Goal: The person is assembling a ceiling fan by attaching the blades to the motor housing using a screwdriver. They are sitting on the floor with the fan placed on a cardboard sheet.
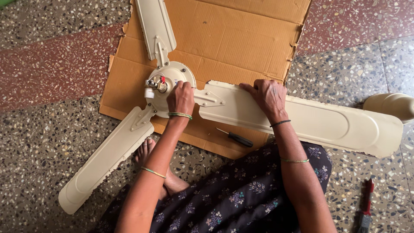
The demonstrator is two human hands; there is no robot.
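A cream ceiling fan lies on a sheet of brown cardboard (241, 34) on the floor. Its round motor hub (172, 75) shows a small white part and red-tipped wires on top. My left hand (180, 98) rests on the hub beside the bracket of the right blade, fingers curled; I cannot see anything in it. My right hand (268, 96) presses flat on the upper edge of the long right blade (327, 123). A second blade (156, 26) points away from me, and a third blade (103, 164) reaches toward the lower left.
A black-handled screwdriver (236, 138) lies on the cardboard just below the right blade. A red-handled tool (367, 203) lies on the speckled floor at the lower right. A cream cup-shaped cover (390, 105) sits at the right edge. My bare foot (146, 151) touches the cardboard's near edge.
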